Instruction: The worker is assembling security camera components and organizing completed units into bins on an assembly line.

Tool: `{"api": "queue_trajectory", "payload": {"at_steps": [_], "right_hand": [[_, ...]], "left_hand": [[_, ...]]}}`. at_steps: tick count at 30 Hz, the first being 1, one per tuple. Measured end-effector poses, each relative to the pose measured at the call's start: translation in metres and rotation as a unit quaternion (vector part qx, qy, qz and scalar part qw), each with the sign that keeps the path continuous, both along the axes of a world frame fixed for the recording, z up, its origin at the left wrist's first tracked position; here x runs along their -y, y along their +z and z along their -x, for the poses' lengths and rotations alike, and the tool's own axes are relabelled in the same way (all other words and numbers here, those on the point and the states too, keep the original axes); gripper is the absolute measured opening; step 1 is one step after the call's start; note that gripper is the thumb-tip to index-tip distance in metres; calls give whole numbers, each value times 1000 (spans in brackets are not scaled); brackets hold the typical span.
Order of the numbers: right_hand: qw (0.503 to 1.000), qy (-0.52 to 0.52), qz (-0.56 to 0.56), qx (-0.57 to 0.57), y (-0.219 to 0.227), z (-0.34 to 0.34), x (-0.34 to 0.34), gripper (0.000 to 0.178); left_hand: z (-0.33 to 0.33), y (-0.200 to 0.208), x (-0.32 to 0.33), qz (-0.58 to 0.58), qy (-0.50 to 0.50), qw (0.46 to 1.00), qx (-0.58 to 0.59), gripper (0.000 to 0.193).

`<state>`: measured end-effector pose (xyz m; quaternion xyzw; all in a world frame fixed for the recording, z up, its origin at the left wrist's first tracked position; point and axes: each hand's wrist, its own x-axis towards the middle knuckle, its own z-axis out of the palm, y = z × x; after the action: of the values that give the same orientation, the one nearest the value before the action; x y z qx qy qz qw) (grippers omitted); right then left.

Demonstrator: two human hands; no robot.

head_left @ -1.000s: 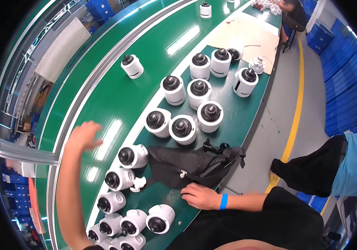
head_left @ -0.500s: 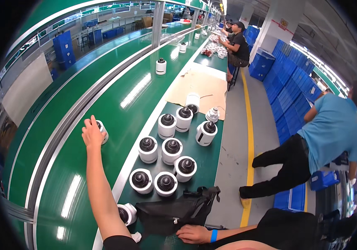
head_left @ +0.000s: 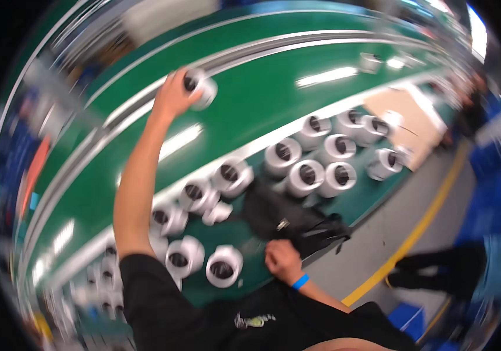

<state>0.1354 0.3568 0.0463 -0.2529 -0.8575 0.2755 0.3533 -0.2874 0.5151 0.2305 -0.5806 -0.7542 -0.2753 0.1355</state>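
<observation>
Over the far side of the green conveyor belt [head_left: 250, 99], my left hand [head_left: 174, 95] is closed around a white cylindrical device [head_left: 206, 92] with a black part facing up. Motion blur softens its details. Near the front edge of the dark green bench, my right hand [head_left: 282, 260], with a blue wristband, rests with its fingers loosely curled and nothing visible in them. A black bag [head_left: 279, 213] lies just beyond that hand. Similar white devices with black tops stand past the bag, among them one device [head_left: 306, 177] close to it.
More white devices [head_left: 184, 257] stand on the bench at left, partly behind my left arm. A brown cardboard sheet [head_left: 411, 120] lies at the bench's far right. Another device [head_left: 369, 62] sits on the belt. A person in dark trousers [head_left: 443, 269] stands in the aisle, near a blue bin [head_left: 407, 319].
My view has swung left, bringing more devices on the bench into sight. My left hand still has the device and has moved toward the belt's far rail. My right hand's fingers have curled in.
</observation>
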Motion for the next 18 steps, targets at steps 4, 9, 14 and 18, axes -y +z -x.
{"api": "queue_trajectory", "payload": {"at_steps": [4, 9, 14, 18], "right_hand": [[1000, 16, -22, -13, 1, -5, -7, 15], [994, 78, -72, -25, 7, 2, 2, 12], [994, 68, -81, 2, 2, 2, 8, 11], [994, 58, -96, 11, -6, 2, 12, 11]], "left_hand": [[34, 71, 164, 28, 143, 988, -59, 69], [40, 91, 455, 58, 443, 895, -22, 75], [-3, 52, 641, 170, 669, 723, 8, 83], [-28, 0, 692, 132, 735, 643, 171, 79]]}}
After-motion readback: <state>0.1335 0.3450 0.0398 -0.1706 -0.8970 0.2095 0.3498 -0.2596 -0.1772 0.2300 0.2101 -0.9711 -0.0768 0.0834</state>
